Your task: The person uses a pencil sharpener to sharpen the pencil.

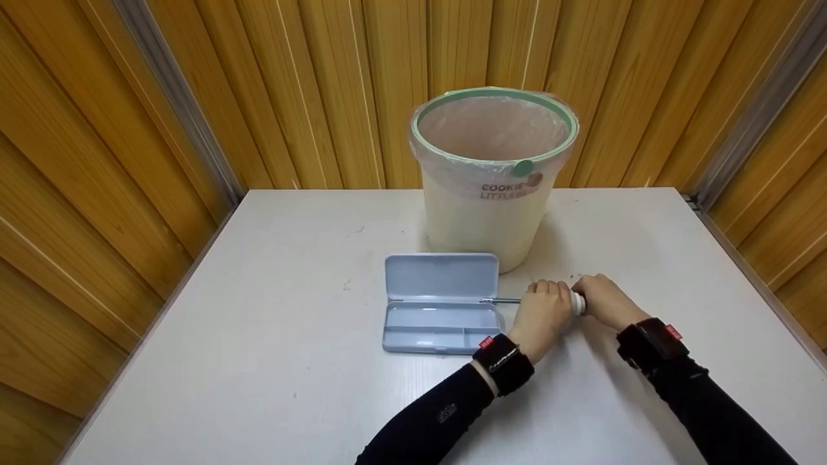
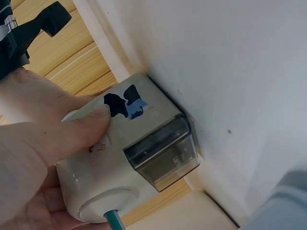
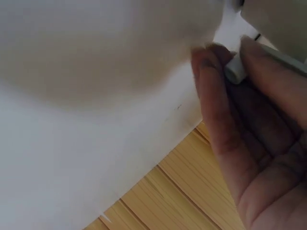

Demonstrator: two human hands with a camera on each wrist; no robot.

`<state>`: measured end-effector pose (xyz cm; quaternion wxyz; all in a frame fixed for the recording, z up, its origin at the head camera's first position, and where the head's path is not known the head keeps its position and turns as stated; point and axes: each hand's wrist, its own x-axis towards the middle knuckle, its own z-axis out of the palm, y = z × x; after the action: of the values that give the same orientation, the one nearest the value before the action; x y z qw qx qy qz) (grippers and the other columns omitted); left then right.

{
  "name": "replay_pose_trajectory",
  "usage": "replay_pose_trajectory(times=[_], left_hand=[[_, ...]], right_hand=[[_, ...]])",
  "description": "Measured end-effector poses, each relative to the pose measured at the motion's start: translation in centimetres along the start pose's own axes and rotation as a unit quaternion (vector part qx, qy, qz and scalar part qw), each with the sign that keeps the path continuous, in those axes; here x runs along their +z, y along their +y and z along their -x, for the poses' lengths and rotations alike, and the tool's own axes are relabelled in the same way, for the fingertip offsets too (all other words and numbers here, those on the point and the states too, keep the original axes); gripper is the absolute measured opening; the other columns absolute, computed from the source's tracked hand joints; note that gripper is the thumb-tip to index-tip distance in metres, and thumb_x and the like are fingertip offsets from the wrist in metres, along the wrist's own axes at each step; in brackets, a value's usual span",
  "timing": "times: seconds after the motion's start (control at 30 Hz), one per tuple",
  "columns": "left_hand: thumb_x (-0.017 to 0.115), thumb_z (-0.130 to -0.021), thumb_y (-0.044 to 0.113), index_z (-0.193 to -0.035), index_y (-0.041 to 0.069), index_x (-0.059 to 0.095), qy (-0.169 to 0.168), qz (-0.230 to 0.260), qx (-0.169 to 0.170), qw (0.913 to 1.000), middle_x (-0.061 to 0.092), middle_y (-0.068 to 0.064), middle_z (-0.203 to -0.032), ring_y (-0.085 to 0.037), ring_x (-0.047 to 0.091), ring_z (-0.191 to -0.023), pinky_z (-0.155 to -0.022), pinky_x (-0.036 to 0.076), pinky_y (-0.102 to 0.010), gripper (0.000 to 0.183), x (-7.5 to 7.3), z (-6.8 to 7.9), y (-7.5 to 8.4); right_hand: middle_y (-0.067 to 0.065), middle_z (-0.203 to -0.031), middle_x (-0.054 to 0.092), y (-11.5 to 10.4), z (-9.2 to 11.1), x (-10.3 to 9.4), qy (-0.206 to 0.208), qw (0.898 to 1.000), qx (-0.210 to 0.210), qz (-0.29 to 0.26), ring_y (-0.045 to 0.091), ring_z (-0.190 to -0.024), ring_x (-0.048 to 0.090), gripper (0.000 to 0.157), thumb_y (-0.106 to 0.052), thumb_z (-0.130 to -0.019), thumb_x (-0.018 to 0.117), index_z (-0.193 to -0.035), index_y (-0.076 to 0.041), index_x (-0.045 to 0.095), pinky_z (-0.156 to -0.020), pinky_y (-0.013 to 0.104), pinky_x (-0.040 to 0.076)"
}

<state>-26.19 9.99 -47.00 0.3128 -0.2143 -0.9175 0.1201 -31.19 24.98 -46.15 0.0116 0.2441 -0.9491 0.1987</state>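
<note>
Off-white sharpener [image 2: 84,179] is in the left hand [image 1: 541,315] — thumb pressed on the printed face, fingers wrapped round the far side. Right hand [image 1: 608,302] pinches the small pale handle [image 3: 235,71] at the other end, thumb against bent fingers. In the head view the two hands sit close together, right of centre, with the sharpener between them, mostly hidden by the left. Can't tell if it touches the table.

Teal pencil [image 2: 114,219] sticks out of the round port; its free end reaches the right edge of the blue case [image 1: 426,314], around the hinge line. Smoky see-through drawer [image 2: 165,155] on the sharpener's side, dark and blue print next to the thumb.

Case lies open on the white table [image 1: 291,284], lid at the back, tray divided into compartments at the front. Behind it stands a cream bin [image 1: 481,226] — green rim, clear liner folded over the edge, "COOKIE" lettering on the front. Both forearms: black sleeves, black wrist straps with red tags. Yellow wood-look panels [image 1: 336,97] around the table.
</note>
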Motion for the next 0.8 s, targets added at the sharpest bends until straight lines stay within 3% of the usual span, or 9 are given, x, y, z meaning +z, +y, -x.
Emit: replay_pose_trajectory(times=[0.17,0.47,0.63,0.8], left_hand=[[0.054,-0.095,0.028,-0.103,0.016,0.068,-0.013,0.004,-0.016,0.9998,0.070,0.006,-0.093,-0.006,0.062,-0.085,-0.080,0.053,-0.021,0.019,-0.2,0.0,0.4],[0.053,-0.095,0.026,-0.101,0.016,0.067,0.001,0.000,-0.029,0.9996,0.069,0.006,-0.091,-0.007,0.062,-0.084,-0.080,0.052,-0.021,0.019,-0.4,0.1,0.5],[0.055,-0.093,0.032,-0.094,0.018,0.065,0.009,-0.014,-0.041,0.9990,0.067,0.009,-0.086,-0.005,0.060,-0.081,-0.077,0.051,-0.020,0.017,-0.4,0.0,0.7],[0.057,-0.092,0.038,-0.102,0.017,0.066,-0.017,-0.015,-0.044,0.9988,0.070,0.007,-0.094,-0.007,0.062,-0.088,-0.082,0.051,-0.021,0.025,-0.5,0.1,0.8]], right_hand=[[0.002,-0.057,0.057,0.0,0.6,0.5,0.011,1.000,0.007,0.007,0.014,-0.055,0.044,0.016,0.011,-0.063,0.063,-0.059,-0.004,0.060,-0.053,0.027,0.036],[0.001,-0.058,0.057,0.1,2.0,0.6,0.006,1.000,0.007,-0.015,0.011,-0.056,0.043,0.022,0.007,-0.063,0.072,-0.058,-0.005,0.054,-0.054,0.026,0.037],[0.001,-0.061,0.063,0.0,2.8,0.5,0.006,0.999,-0.007,-0.034,0.006,-0.057,0.043,0.021,0.001,-0.071,0.077,-0.060,-0.006,0.060,-0.054,0.022,0.040],[0.004,-0.070,0.071,-0.2,3.6,0.7,0.003,0.999,-0.019,-0.049,0.008,-0.061,0.057,0.009,-0.003,-0.073,0.079,-0.071,-0.006,0.070,-0.059,0.024,0.048]])
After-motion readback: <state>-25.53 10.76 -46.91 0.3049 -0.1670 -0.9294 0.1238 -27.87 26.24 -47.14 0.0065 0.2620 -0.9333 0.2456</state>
